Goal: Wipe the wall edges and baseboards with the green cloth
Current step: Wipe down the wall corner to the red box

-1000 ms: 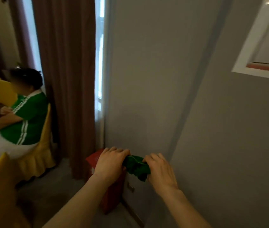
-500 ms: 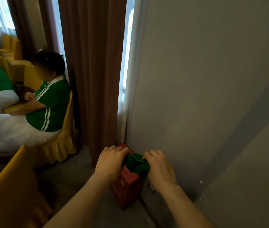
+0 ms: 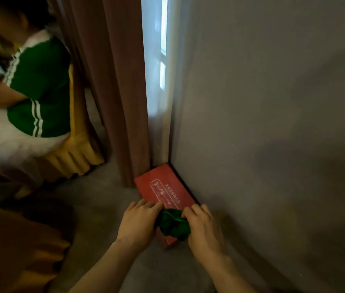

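We tipped our view downward; the red box (image 3: 167, 194) rose to lower centre, and the framed sign left the frame.

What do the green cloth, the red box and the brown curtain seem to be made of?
Green cloth: soft fabric, matte; it bunches into folds between both hands. Red box: probably cardboard, flat printed faces, sharp edges. Brown curtain: heavy woven fabric, matte, hanging in long vertical folds.

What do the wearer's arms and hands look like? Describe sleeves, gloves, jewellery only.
Both forearms are bare: no sleeves reach into view. The left hand and right hand wear no gloves, and no rings, watch or wristbands show. Motion blur softens finer detail.
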Action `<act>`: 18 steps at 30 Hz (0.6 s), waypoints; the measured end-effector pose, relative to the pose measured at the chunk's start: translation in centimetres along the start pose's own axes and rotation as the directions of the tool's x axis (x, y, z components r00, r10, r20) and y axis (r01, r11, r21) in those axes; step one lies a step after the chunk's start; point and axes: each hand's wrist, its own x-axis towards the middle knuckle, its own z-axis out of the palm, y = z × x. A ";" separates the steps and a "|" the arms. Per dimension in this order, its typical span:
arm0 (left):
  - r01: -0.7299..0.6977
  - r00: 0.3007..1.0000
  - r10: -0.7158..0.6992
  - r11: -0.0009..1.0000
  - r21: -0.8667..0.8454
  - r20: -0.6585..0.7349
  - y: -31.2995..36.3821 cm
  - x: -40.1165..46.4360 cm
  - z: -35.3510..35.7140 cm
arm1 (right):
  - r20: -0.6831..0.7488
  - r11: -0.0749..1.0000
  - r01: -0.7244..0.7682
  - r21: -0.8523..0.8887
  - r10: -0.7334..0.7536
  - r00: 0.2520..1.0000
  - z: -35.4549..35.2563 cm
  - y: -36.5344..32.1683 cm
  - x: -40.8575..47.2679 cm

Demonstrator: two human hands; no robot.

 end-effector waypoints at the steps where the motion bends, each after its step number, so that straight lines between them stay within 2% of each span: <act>1: 0.013 1.000 -0.013 1.000 -0.005 0.025 -0.2 0.8 1.3 | 0.028 1.000 0.000 0.010 -0.001 1.000 1.1 0.8 0.9; 12: 0.100 0.979 -0.097 0.995 -0.007 0.180 -4.4 9.6 15.7 | 0.175 0.999 -0.030 0.039 0.023 0.984 14.3 8.5 9.8; 18: 0.146 0.975 -0.138 0.989 -0.032 0.174 -5.4 12.7 20.3 | 0.139 0.997 -0.068 0.034 0.063 0.988 18.2 10.8 12.8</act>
